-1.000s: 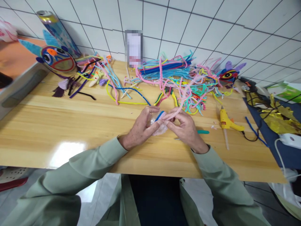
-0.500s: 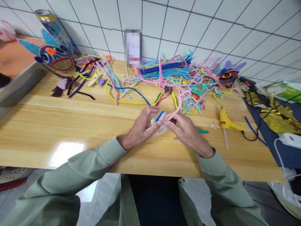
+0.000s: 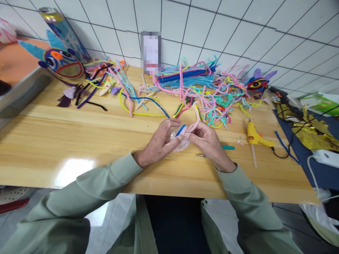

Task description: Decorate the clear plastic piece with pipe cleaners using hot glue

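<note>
My left hand (image 3: 160,143) is closed around a small clear plastic piece (image 3: 173,134), its thumb pressing on the near side. A blue strip (image 3: 181,129) and pink fuzzy material lie along that piece; its full shape is hidden by my fingers. Between thumb and fingers, my right hand (image 3: 208,141) pinches a pink pipe cleaner (image 3: 196,114) where it meets the plastic piece. The free end curves up and away from me. Beneath my right hand lies a tool with a teal handle (image 3: 228,147) and a metal tip, partly covered.
A yellow glue gun (image 3: 253,134) rests at the right with its cord trailing off. Tangled pipe cleaners (image 3: 209,84) spread along the wall, with yellow-green handles (image 3: 178,110) before them. Decorated fish-like faces (image 3: 63,63) and a tall can (image 3: 65,31) stand at the left.
The pink pipe cleaner's free end has swung left, from leaning right to curving above my hands. My right hand shifted slightly around it; my left hand kept its hold.
</note>
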Action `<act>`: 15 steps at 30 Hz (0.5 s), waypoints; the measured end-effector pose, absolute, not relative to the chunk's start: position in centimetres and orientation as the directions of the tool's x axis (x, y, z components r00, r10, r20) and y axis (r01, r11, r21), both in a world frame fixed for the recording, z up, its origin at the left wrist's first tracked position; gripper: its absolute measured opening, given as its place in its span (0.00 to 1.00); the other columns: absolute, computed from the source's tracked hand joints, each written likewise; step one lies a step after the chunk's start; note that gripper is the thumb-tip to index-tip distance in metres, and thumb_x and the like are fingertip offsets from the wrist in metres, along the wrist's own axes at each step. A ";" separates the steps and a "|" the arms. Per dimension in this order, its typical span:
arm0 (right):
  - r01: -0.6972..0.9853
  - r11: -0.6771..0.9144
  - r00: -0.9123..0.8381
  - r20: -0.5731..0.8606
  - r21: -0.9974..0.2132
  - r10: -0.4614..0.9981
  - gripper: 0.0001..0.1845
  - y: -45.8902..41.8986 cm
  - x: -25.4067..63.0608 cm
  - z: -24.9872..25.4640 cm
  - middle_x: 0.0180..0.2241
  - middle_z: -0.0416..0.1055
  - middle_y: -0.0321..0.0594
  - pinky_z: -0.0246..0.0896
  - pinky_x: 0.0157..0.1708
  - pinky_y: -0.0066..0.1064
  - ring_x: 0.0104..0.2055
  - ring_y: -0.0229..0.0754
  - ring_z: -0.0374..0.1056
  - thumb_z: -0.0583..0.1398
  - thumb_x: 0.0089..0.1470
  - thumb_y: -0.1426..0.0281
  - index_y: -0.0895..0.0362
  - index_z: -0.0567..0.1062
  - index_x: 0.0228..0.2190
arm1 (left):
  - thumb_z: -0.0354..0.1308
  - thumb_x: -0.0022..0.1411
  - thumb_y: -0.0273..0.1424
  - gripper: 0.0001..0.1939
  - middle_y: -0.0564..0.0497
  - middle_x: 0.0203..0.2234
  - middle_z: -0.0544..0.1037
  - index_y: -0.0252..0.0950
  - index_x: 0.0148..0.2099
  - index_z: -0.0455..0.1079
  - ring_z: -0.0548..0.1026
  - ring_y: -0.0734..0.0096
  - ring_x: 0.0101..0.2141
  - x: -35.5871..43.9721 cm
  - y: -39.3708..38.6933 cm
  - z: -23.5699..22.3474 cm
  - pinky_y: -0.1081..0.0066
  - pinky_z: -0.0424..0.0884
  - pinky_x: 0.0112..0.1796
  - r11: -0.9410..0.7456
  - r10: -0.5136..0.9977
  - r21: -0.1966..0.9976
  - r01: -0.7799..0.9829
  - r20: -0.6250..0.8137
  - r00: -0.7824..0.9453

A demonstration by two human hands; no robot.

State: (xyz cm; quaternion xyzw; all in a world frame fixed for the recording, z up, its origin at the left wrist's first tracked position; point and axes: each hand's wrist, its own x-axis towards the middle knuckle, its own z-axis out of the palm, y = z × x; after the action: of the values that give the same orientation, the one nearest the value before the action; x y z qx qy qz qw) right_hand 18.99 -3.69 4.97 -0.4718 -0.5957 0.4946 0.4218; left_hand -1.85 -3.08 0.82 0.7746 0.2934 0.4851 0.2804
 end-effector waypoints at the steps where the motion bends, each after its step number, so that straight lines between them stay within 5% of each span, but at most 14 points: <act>1: 0.129 0.050 -0.192 0.025 -0.990 0.981 0.13 -3.6 18.9 4.9 0.30 0.74 0.34 0.65 0.34 0.34 0.33 0.40 0.68 0.73 0.52 0.61 0.53 0.76 0.31 | 0.58 0.78 0.35 0.15 0.40 0.58 0.76 0.39 0.63 0.66 0.76 0.56 0.61 -1.8 -3.1 0.8 0.51 0.76 0.62 -0.669 0.728 0.720 0.184 0.585 0.357; 15: 0.035 0.002 -0.169 -0.004 -0.999 0.986 0.17 -3.4 18.8 4.2 0.30 0.75 0.33 0.65 0.34 0.34 0.33 0.40 0.68 0.76 0.51 0.57 0.52 0.78 0.32 | 0.58 0.78 0.38 0.15 0.40 0.59 0.76 0.41 0.61 0.67 0.76 0.55 0.62 -2.0 -3.0 0.6 0.49 0.74 0.64 -0.617 0.761 0.774 0.140 0.542 0.356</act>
State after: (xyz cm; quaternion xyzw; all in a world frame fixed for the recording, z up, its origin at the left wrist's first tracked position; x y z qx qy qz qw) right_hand 18.79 -3.40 4.21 -0.4646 -0.5490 0.5321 0.4467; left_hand -2.00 -3.03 0.62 0.7583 0.2972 0.4833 0.3210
